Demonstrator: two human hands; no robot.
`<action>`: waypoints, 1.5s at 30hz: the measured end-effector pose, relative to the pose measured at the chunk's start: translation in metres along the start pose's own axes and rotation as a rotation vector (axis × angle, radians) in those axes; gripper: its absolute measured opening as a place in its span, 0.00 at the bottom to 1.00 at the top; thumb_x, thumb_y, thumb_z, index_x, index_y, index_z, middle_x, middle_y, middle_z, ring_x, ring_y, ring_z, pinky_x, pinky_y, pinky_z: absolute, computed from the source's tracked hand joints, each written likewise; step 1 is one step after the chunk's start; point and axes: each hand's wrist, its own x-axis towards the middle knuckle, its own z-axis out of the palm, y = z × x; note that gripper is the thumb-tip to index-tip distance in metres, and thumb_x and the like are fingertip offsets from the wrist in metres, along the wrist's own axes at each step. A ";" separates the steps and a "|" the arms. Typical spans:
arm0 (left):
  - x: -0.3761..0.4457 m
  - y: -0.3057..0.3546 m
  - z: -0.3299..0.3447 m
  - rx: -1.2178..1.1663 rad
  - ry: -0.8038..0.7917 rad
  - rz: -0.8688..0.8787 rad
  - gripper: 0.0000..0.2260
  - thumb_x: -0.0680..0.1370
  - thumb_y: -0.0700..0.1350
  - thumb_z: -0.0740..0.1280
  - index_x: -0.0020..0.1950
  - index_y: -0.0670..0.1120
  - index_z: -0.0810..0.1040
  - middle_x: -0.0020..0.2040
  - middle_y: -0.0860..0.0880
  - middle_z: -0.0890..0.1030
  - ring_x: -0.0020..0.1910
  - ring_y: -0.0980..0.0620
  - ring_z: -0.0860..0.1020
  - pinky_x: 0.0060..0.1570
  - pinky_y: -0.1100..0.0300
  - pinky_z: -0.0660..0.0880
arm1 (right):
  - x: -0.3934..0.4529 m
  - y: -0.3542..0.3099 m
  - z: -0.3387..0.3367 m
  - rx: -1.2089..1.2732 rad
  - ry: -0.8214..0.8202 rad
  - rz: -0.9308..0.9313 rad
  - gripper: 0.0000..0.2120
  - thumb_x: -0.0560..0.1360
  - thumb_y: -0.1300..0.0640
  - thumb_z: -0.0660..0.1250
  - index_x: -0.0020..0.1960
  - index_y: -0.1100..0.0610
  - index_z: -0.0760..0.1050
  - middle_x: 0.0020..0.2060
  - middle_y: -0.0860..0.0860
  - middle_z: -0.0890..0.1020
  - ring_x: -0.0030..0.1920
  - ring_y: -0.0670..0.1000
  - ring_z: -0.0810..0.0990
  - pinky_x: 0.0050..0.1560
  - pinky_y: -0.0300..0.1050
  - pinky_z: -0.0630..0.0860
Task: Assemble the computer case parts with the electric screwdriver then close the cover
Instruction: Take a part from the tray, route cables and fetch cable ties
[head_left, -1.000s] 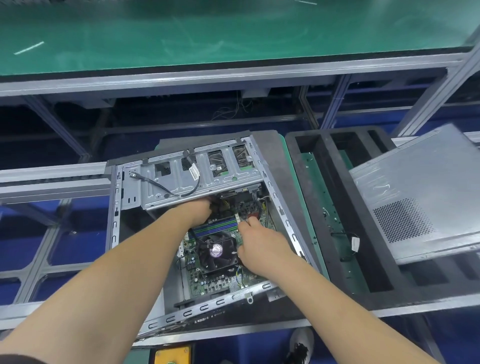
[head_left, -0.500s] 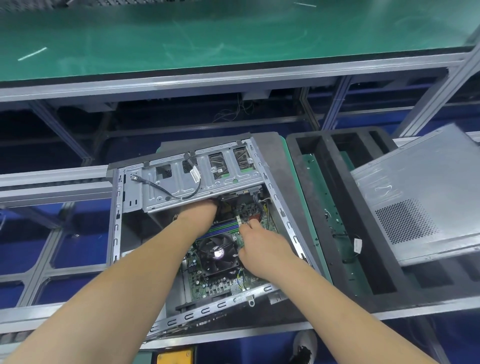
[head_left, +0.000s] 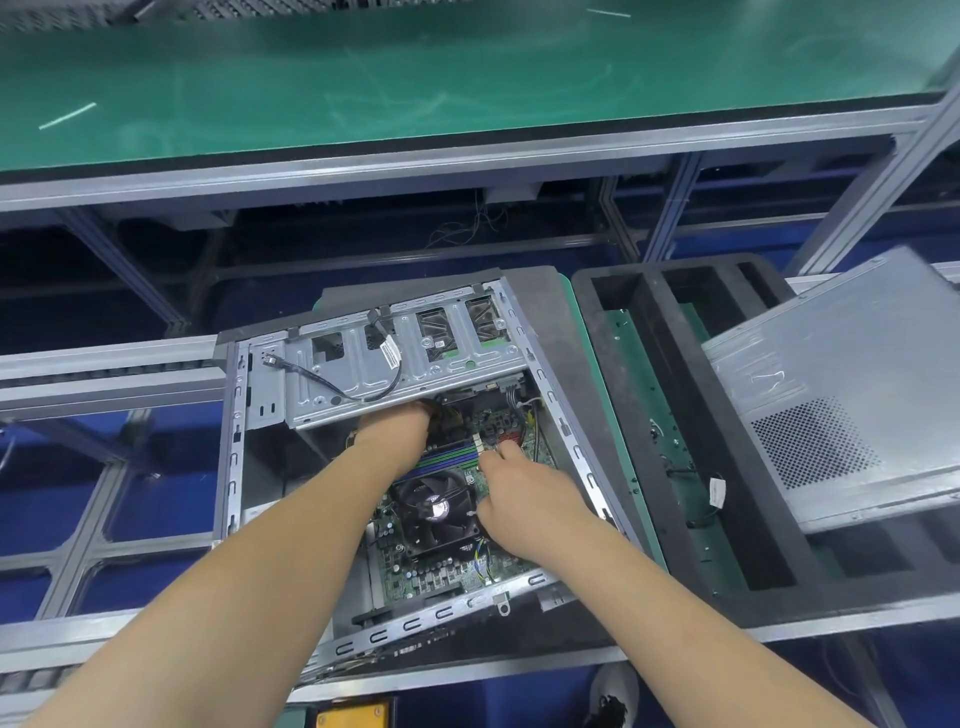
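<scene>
- The case is lying open on the line, and both hands are reaching inside it.
- The left hand is going under the drive cage; its fingers are hidden, so I cannot tell their state.
- The right hand is curling its fingers beside the fan; what they pinch is unclear.
- The cover is lying well to the right, nearer the right hand.
- No screwdriver is showing.
</scene>
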 end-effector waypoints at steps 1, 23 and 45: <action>0.000 0.000 0.001 -0.003 0.000 -0.003 0.11 0.82 0.39 0.62 0.63 0.47 0.76 0.46 0.48 0.74 0.43 0.44 0.76 0.44 0.53 0.76 | 0.000 0.000 0.000 -0.001 0.000 -0.002 0.20 0.84 0.52 0.61 0.74 0.56 0.66 0.67 0.54 0.69 0.44 0.56 0.74 0.45 0.51 0.71; -0.003 -0.002 -0.004 -0.156 -0.054 -0.058 0.10 0.83 0.42 0.61 0.62 0.43 0.78 0.49 0.45 0.79 0.48 0.42 0.80 0.53 0.50 0.80 | 0.001 0.001 0.002 0.009 0.011 0.004 0.17 0.83 0.52 0.60 0.71 0.55 0.67 0.66 0.53 0.70 0.42 0.54 0.74 0.40 0.48 0.69; -0.007 0.003 -0.008 -0.151 -0.055 -0.083 0.13 0.84 0.42 0.62 0.68 0.47 0.77 0.49 0.46 0.79 0.44 0.44 0.78 0.43 0.54 0.77 | 0.001 0.001 0.001 0.005 0.008 0.007 0.17 0.83 0.52 0.60 0.71 0.53 0.68 0.65 0.51 0.70 0.42 0.51 0.76 0.33 0.45 0.67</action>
